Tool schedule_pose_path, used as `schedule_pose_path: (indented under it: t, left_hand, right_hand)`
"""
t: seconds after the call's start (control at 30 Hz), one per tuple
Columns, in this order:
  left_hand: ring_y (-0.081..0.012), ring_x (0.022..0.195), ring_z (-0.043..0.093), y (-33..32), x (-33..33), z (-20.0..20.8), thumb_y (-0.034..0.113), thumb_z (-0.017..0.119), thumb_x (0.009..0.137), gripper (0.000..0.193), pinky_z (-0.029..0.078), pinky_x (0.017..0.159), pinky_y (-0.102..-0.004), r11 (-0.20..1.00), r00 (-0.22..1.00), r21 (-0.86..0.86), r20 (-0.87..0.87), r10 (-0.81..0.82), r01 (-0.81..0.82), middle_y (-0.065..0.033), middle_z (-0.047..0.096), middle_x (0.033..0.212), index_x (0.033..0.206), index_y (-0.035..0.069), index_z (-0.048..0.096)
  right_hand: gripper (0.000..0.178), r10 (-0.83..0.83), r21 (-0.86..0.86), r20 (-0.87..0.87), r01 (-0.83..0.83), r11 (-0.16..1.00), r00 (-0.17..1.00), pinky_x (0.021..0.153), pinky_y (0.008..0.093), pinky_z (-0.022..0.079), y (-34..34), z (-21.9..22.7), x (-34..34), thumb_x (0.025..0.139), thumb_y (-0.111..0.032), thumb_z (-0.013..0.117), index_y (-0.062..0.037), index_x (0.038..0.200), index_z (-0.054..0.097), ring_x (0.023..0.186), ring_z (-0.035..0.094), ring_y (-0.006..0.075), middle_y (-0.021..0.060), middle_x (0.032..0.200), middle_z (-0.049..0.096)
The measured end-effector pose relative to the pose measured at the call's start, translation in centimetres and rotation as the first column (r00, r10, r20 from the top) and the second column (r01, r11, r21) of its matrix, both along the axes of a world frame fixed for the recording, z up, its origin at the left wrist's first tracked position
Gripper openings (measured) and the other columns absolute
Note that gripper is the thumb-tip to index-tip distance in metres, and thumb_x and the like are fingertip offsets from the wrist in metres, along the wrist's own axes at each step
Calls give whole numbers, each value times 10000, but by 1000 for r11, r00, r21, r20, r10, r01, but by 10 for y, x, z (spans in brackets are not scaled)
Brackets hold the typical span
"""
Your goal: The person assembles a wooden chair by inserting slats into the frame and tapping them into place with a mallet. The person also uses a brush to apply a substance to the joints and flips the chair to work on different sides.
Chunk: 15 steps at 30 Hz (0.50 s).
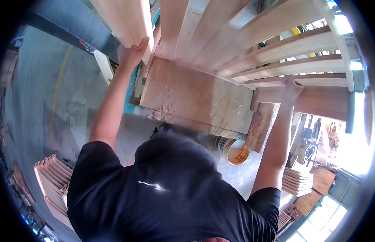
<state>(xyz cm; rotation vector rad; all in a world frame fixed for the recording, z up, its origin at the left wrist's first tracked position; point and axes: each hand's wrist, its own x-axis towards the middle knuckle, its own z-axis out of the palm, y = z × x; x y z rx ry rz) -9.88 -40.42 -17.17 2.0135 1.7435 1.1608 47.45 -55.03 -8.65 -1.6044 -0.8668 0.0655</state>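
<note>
A pale slatted wooden frame point(276, 22) spans the top of the head view, its long boards fanning away from me. My left hand point(133, 53) wraps round the near end of a thick board at the frame's left side. On the right, my right hand point(291, 89) is closed on the frame's near slat, with most of its fingers hidden behind the wood. Both arms reach forward, well apart. Beneath the frame, a worn wooden board point(175, 86) lies between the hands.
A bucket point(238, 152) with pale contents stands on the floor below the board's right end. Stacked slatted wooden pieces sit at the lower left point(54, 181) and lower right point(298, 181). A dark machine surface point(70, 24) is at the upper left.
</note>
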Motion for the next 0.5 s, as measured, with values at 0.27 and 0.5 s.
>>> schedule_pose_path:
  t: [0.27, 0.5]
  left_hand:
    - [-392, 1051, 671, -8, -7, -27, 514, 675, 872, 563, 539, 849, -462, 940, 967, -313, -167, -194, 135, -184, 720, 1102, 1205, 59, 671]
    - [-392, 1029, 684, -12, -9, -56, 440, 721, 843, 536, 550, 817, -446, 976, 981, -197, -147, -124, 94, -209, 723, 1061, 1171, 18, 677]
  right_hand:
    - [319, -229, -89, 148, 243, 966, 962, 615, 318, 472, 2, -30, 46, 758, -140, 832, 54, 884, 613, 680, 572, 137, 67, 775, 646]
    - [411, -54, -333, 349, 178, 926, 936, 702, 357, 503, -3, -24, 40, 809, -204, 826, 88, 1024, 632, 771, 608, 158, 107, 928, 682]
